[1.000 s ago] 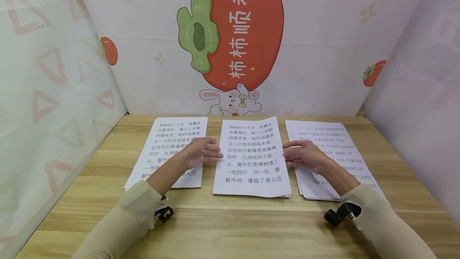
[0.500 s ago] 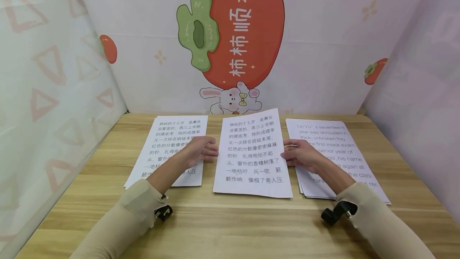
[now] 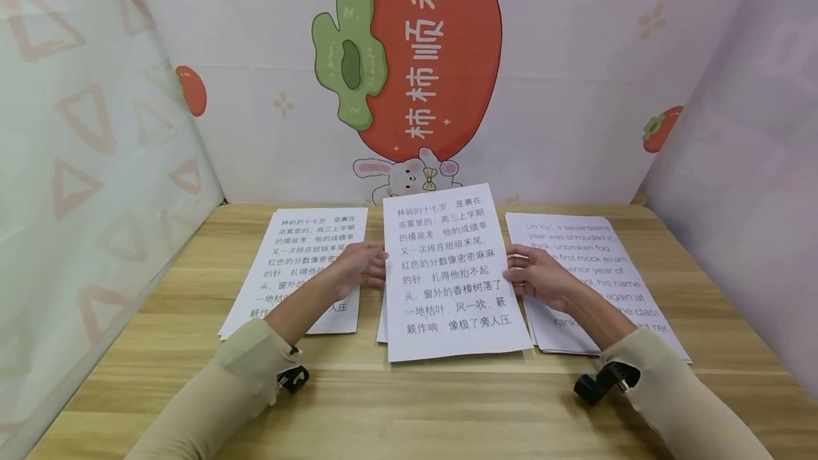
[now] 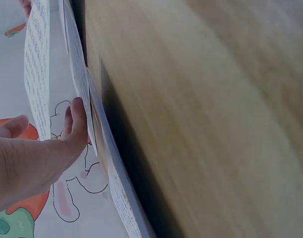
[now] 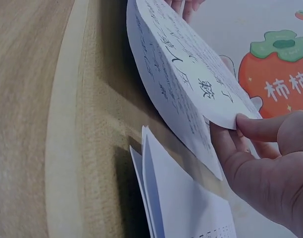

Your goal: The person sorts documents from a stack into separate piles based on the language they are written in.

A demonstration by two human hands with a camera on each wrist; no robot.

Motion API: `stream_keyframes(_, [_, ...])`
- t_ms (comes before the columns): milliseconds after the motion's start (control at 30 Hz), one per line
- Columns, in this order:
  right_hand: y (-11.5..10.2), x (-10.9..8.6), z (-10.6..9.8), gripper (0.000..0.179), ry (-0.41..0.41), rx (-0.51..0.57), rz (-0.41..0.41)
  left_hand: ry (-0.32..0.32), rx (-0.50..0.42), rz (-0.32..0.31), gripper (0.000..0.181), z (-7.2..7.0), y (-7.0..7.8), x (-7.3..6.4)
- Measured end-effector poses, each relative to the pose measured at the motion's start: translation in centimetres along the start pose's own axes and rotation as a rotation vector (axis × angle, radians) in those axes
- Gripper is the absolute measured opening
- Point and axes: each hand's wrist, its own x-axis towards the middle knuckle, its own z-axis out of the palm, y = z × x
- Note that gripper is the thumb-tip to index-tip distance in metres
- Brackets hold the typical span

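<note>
A sheet of paper [image 3: 447, 268] printed with Chinese text is raised over the middle paper stack [image 3: 382, 321], most of which it hides. My right hand [image 3: 540, 275] pinches its right edge, thumb [image 5: 255, 128] on the printed face and fingers behind. At the left edge is my left hand [image 3: 358, 265]. In the left wrist view the sheet's edge comes down between that hand's spread thumb [image 4: 15, 126] and its fingers [image 4: 78, 119], which extend close beside the stack beneath.
Under my left forearm lies another stack of Chinese pages [image 3: 294, 247]; under the right, a stack of English pages [image 3: 575, 229]. All rest on a wooden table [image 3: 447, 410], with a printed cloth backdrop [image 3: 562, 126] behind and cloth at both sides.
The top sheet has risen off the middle stack and shifted toward me, baring the stack's left edge. Its far edge now overlaps the backdrop's rabbit. Both hands stay at its sides.
</note>
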Motion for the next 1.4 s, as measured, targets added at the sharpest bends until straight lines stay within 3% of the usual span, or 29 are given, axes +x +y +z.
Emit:
stream_keyframes(233, [-0.1, 0.1, 0.2, 0.038, 0.035, 0.005, 0.002, 0.021, 0.036, 0.050, 0.056, 0.1, -0.1, -0.1])
stream_keyframes(500, [-0.2, 0.3, 0.6, 0.038, 0.102, -0.138, 0.000, 0.030, 0.096, 0.150, 0.063, 0.1, -0.2, -0.5])
stream_keyframes(967, [-0.3, 0.6, 1.1, 0.045, 0.162, -0.206, 0.109, 0.036, 0.085, 0.111, 0.060, -0.4, -0.3, -0.7])
stream_keyframes(1400, [-0.7, 1.4, 2.1, 0.043, 0.148, -0.156, 0.122, 0.085, 0.114, 0.105, 0.052, -1.9, -0.6, -0.4])
